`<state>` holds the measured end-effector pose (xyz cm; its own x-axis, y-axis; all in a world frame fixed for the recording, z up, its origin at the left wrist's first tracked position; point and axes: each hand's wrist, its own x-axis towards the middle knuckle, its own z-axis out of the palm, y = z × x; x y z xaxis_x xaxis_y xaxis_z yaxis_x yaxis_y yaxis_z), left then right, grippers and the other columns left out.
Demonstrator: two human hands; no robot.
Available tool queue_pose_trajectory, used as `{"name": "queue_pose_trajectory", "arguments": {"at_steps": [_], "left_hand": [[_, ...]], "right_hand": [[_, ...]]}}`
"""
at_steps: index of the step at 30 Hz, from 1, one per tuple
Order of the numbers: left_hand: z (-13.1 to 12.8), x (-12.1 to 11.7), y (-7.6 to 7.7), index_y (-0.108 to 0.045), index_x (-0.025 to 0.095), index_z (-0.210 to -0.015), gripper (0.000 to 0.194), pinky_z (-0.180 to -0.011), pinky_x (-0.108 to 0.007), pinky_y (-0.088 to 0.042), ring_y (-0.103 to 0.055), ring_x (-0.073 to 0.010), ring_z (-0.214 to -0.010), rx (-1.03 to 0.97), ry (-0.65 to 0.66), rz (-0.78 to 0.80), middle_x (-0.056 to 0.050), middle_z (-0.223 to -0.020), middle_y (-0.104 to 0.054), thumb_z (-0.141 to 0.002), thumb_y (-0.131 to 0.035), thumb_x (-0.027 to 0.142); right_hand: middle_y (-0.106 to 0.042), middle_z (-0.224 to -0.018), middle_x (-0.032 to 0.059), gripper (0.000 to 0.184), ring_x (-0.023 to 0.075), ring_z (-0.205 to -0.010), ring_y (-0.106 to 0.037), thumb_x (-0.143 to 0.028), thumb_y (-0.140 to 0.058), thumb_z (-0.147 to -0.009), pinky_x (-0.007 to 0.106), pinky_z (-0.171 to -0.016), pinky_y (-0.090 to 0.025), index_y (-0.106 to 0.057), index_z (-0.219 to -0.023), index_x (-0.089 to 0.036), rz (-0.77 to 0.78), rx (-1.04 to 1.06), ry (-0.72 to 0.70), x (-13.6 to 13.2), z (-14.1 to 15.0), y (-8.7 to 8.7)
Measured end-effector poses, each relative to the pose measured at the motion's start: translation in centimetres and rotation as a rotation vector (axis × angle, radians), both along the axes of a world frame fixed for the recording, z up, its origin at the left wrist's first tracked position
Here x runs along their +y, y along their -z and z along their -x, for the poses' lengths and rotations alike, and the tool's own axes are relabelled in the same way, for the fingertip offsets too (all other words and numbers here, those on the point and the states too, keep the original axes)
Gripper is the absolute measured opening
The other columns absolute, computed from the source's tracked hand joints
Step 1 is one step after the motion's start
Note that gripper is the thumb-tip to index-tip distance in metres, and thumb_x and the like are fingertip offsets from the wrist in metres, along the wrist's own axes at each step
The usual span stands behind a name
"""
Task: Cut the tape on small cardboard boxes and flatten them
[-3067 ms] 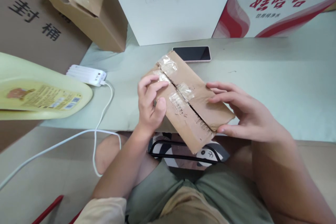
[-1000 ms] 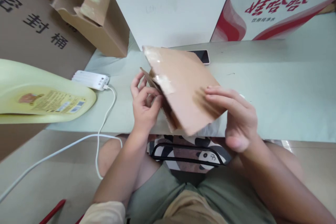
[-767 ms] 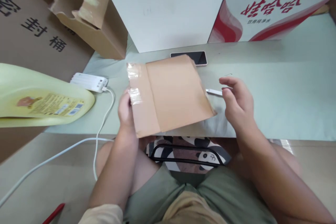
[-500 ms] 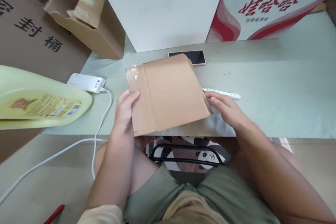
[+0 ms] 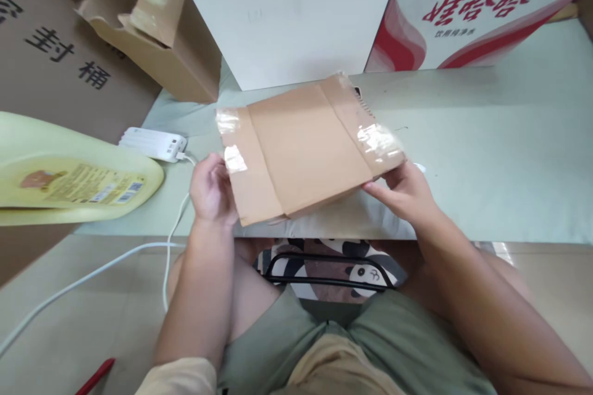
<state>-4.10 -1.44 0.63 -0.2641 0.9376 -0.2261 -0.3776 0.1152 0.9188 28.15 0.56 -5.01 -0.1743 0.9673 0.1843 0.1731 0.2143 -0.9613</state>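
Between my hands is a flattened brown cardboard box (image 5: 308, 142), tilted above the table's front edge. Shiny clear tape runs along its left and right flaps. My left hand (image 5: 212, 190) is at the left flap, its fingers curled behind the edge. My right hand (image 5: 402, 191) grips the lower right corner, thumb below and fingers behind the cardboard. A white-handled tool (image 5: 420, 168) lies mostly hidden behind the right hand and the cardboard. The phone behind the cardboard is nearly all covered.
Large white cartons (image 5: 296, 18) line the back, one with red print (image 5: 482, 18). At left stand an open brown carton (image 5: 185, 52), a white power bank (image 5: 152, 144) with a cable, and a yellow bottle (image 5: 78, 173). A red object (image 5: 96, 376) lies on the floor.
The right flap with its tape has swung out into view. My right hand has taken hold of its corner, and the cardboard now covers most of the phone and the white-handled tool.
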Motion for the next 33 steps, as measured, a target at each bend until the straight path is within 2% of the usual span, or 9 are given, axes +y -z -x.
{"name": "queue_pose_trajectory", "arguments": {"at_steps": [2,4,7,9,13,17,21,28,33], "left_hand": [[0.3,-0.6,0.1,-0.075,0.022,-0.093,0.062,-0.095,-0.046,-0.062,-0.072,-0.0372,-0.115,-0.016,0.18,-0.115,-0.01,-0.095,-0.079,-0.063,-0.081,0.075],[0.6,-1.0,0.6,-0.076,0.022,-0.107,0.072,-0.103,-0.05,-0.059,-0.07,-0.0388,-0.123,0.024,0.357,-0.242,-0.011,-0.108,-0.079,-0.062,-0.083,0.078],[1.3,-1.3,1.5,-0.072,0.025,-0.126,0.079,-0.109,-0.054,-0.055,-0.07,-0.0386,-0.124,0.216,0.601,-0.383,-0.012,-0.122,-0.077,-0.06,-0.093,0.065],[1.5,-1.3,2.0,-0.075,0.024,-0.122,0.07,-0.112,-0.056,-0.053,-0.07,-0.0386,-0.121,0.401,0.674,-0.379,-0.012,-0.118,-0.078,-0.062,-0.097,0.053],[1.2,-1.6,1.8,-0.078,0.021,-0.094,0.04,-0.099,-0.049,-0.062,-0.076,-0.0319,-0.096,0.591,0.527,-0.241,-0.006,-0.086,-0.078,-0.069,-0.093,0.049],[1.0,-1.5,1.4,-0.076,0.021,-0.091,0.048,-0.105,-0.049,-0.059,-0.075,-0.0332,-0.1,0.523,0.256,-0.23,-0.006,-0.085,-0.077,-0.059,-0.096,0.051],[1.1,-1.1,1.5,-0.073,0.023,-0.1,0.063,-0.111,-0.044,-0.055,-0.072,-0.0324,-0.114,0.364,0.062,-0.209,-0.004,-0.093,-0.077,-0.046,-0.101,0.038],[1.4,-1.2,2.1,-0.071,0.024,-0.106,0.071,-0.11,-0.044,-0.055,-0.072,-0.0332,-0.116,0.36,0.079,-0.222,-0.005,-0.102,-0.077,-0.044,-0.101,0.042],[1.2,-1.0,1.9,-0.072,0.025,-0.101,0.067,-0.107,-0.039,-0.057,-0.072,-0.0307,-0.114,0.352,0.045,-0.207,-0.005,-0.099,-0.077,-0.043,-0.101,0.04]], "right_hand": [[-0.077,-0.109,0.0096,0.051,0.0306,-0.104,-0.074,-0.049,-0.088,-0.077,0.05,-0.094,-0.063,-0.068,-0.117,-0.025,0.022,0.017,0.099,0.1,0.1,-0.5],[-0.077,-0.096,0.0063,0.039,0.0269,-0.09,-0.074,-0.045,-0.086,-0.079,0.045,-0.083,-0.065,-0.071,-0.108,-0.024,0.039,0.008,0.143,0.2,0.2,-1.0],[-0.076,-0.087,0.0039,0.033,0.0232,-0.081,-0.072,-0.046,-0.087,-0.078,0.04,-0.075,-0.064,-0.073,-0.098,-0.024,0.035,0.025,0.13,0.3,0.4,-1.2],[-0.078,-0.092,0.0042,0.037,0.0232,-0.084,-0.074,-0.049,-0.088,-0.077,0.039,-0.079,-0.064,-0.073,-0.1,-0.025,0.03,0.068,0.082,0.2,0.5,-1.1],[-0.079,-0.102,0.0052,0.046,0.0254,-0.091,-0.076,-0.055,-0.087,-0.078,0.043,-0.085,-0.065,-0.072,-0.111,-0.027,0.044,0.095,-0.057,0.1,0.5,-0.7],[-0.073,-0.134,0.0109,0.067,0.0344,-0.126,-0.068,-0.063,-0.086,-0.075,0.053,-0.109,-0.057,-0.068,-0.129,-0.028,0.069,0.039,-0.224,-0.1,0.1,-0.5],[-0.069,-0.14,0.0122,0.075,0.0336,-0.132,-0.065,-0.066,-0.084,-0.076,0.054,-0.115,-0.052,-0.062,-0.138,-0.028,0.114,0.016,-0.304,-0.2,-0.1,-0.4],[-0.071,-0.131,0.0146,0.079,0.0362,-0.135,-0.061,-0.071,-0.083,-0.073,0.057,-0.123,-0.042,-0.064,-0.133,-0.024,0.161,-0.035,-0.296,-0.3,0.6,0.4],[-0.077,-0.105,0.0128,0.066,0.0353,-0.107,-0.071,-0.073,-0.084,-0.069,0.056,-0.103,-0.055,-0.07,-0.109,-0.022,0.174,-0.093,-0.277,-0.4,1.0,0.1]]}}
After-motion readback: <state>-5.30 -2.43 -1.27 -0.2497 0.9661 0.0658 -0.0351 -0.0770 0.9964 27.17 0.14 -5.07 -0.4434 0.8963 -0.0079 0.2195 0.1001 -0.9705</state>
